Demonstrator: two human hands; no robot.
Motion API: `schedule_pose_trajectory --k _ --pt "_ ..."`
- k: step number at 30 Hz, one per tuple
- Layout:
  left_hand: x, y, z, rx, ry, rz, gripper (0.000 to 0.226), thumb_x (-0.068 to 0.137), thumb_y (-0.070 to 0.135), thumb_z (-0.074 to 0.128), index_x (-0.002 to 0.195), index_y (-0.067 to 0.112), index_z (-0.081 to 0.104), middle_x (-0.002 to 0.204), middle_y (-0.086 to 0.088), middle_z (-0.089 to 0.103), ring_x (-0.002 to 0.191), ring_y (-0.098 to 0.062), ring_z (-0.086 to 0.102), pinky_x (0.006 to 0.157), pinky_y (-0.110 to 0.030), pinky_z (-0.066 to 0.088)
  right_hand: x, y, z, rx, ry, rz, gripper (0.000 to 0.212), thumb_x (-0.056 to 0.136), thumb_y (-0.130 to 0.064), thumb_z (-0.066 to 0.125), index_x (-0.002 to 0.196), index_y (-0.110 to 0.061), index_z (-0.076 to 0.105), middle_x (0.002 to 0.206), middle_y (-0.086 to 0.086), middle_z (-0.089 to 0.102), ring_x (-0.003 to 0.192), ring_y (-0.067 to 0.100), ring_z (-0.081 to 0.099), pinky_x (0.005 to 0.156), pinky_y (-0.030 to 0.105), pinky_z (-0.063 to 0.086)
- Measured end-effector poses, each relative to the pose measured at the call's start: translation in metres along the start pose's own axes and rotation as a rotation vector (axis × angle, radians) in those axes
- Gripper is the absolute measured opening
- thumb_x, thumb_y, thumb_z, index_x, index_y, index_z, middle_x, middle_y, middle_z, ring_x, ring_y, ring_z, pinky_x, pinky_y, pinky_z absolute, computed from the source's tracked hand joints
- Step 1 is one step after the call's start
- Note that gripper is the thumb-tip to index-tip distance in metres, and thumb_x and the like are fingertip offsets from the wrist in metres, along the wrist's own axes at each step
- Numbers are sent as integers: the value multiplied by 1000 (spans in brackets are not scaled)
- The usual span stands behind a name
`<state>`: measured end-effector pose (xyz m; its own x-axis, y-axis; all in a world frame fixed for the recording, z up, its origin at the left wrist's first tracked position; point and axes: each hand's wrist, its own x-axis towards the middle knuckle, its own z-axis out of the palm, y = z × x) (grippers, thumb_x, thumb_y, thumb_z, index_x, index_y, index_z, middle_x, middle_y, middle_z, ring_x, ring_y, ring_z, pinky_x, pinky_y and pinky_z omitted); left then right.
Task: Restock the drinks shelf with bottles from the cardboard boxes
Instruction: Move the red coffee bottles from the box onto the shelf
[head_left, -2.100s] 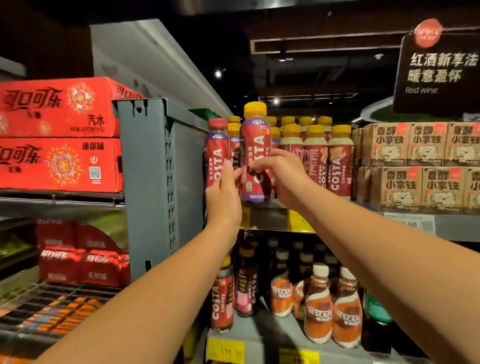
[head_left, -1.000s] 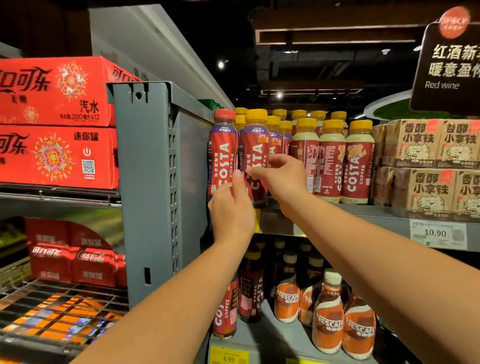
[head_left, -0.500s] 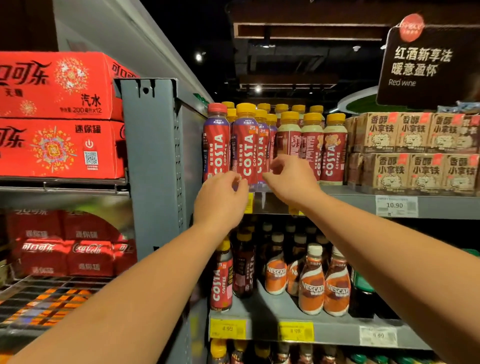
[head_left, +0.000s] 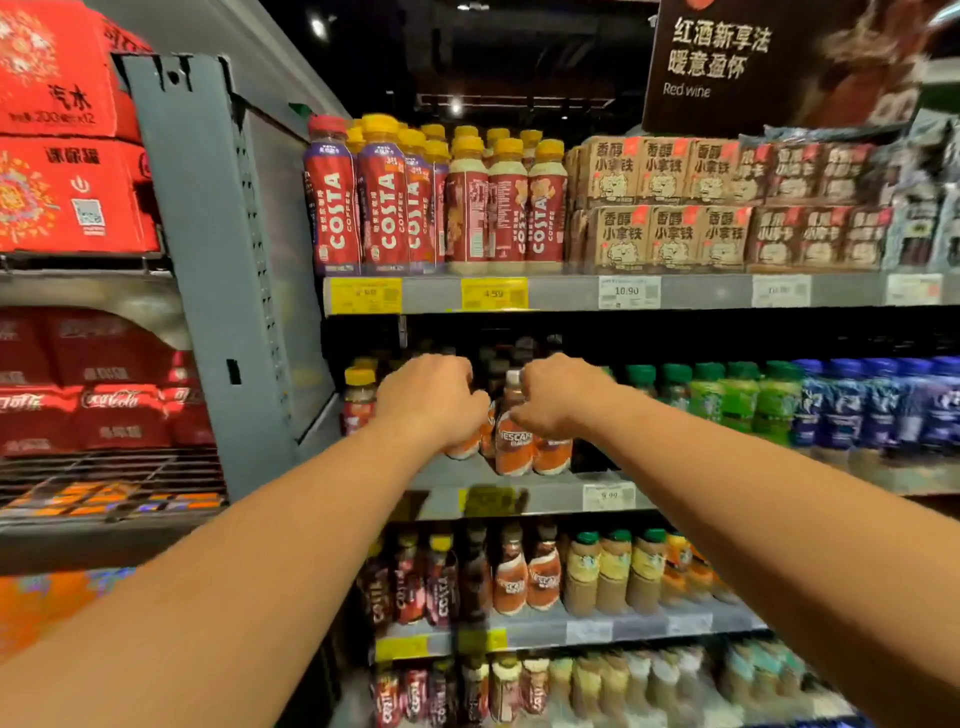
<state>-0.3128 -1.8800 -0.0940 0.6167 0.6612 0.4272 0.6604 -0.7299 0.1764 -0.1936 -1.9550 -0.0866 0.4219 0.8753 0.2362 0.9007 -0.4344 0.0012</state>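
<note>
Costa coffee bottles (head_left: 382, 208) with yellow caps stand upright in rows at the left end of the top shelf (head_left: 561, 293), with one red-capped bottle (head_left: 330, 208) at the far left. My left hand (head_left: 431, 400) and my right hand (head_left: 558, 395) hang side by side one shelf lower, in front of the orange Nescafe bottles (head_left: 514, 441). Both hands have loosely curled fingers and I see nothing held in either. No cardboard box of bottles is in view.
Brown latte cartons (head_left: 670, 202) fill the top shelf to the right. Green bottles (head_left: 737, 395) and blue bottles (head_left: 883, 400) line the second shelf. A grey upright panel (head_left: 208, 260) divides off the left rack with red Coca-Cola cases (head_left: 67, 192). More coffee bottles (head_left: 519, 577) stand lower down.
Both hands have let go of the Costa bottles on the top shelf and dropped to the level of the second shelf. The view has pulled back and tilted down.
</note>
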Motion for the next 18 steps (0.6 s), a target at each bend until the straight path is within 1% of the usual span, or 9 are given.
schedule_pose_trajectory --k 3,5,7,10,12,13,15,17,18 --pt "-29 27 27 19 -51 -4 27 90 36 48 105 21 64 113 -6 65 105 -29 58 72 -31 43 -33 20 26 -2 -42 -27 36 87 -43 52 104 -14 65 113 14 64 101 34 60 78 35 48" --pt "-51 41 49 23 -106 -6 29 92 36 47 109 19 62 115 -6 63 106 -30 57 73 -33 43 -55 36 44 -1 -89 -23 26 86 -35 51 95 -13 62 102 13 63 90 32 58 72 34 46" --pt "-71 53 74 18 -175 -10 30 92 35 48 112 17 61 116 -6 62 107 -29 56 76 -35 45 -75 49 62 14 -148 -10 22 87 -32 53 84 -11 55 88 8 55 79 28 53 66 33 43" --pt "-99 64 115 17 -247 -2 27 91 36 50 104 16 62 107 -7 64 101 -29 58 70 -33 44 -98 62 99 55 -223 -16 23 88 -34 53 92 -13 57 87 7 48 82 28 52 69 32 44" --pt "-114 68 144 14 -288 5 25 90 35 50 100 17 62 105 -6 65 100 -29 58 69 -32 43 -111 67 127 101 -257 -1 21 89 -35 52 88 -14 54 83 6 47 81 29 51 68 32 42" --pt "-121 67 159 18 -310 16 24 89 35 49 100 17 62 106 -7 65 101 -29 58 71 -33 44 -117 69 142 114 -275 3 21 90 -35 52 86 -14 51 80 5 45 81 28 52 67 32 41" --pt "-136 63 187 30 -363 33 28 90 35 49 107 18 63 109 -7 64 101 -30 59 73 -35 47 -128 70 172 130 -324 4 21 91 -33 52 85 -14 48 76 4 40 82 27 52 66 31 39" --pt "-150 56 217 17 -412 35 29 91 36 49 109 18 63 100 -5 64 92 -27 60 67 -33 48 -139 73 206 130 -394 19 20 91 -30 51 83 -12 47 76 7 41 78 28 49 65 32 39" --pt "-158 53 233 10 -436 41 28 92 35 49 107 17 64 89 -4 63 82 -25 59 59 -31 45 -144 73 224 130 -430 32 20 90 -28 51 80 -10 47 76 8 43 76 29 48 65 32 40"
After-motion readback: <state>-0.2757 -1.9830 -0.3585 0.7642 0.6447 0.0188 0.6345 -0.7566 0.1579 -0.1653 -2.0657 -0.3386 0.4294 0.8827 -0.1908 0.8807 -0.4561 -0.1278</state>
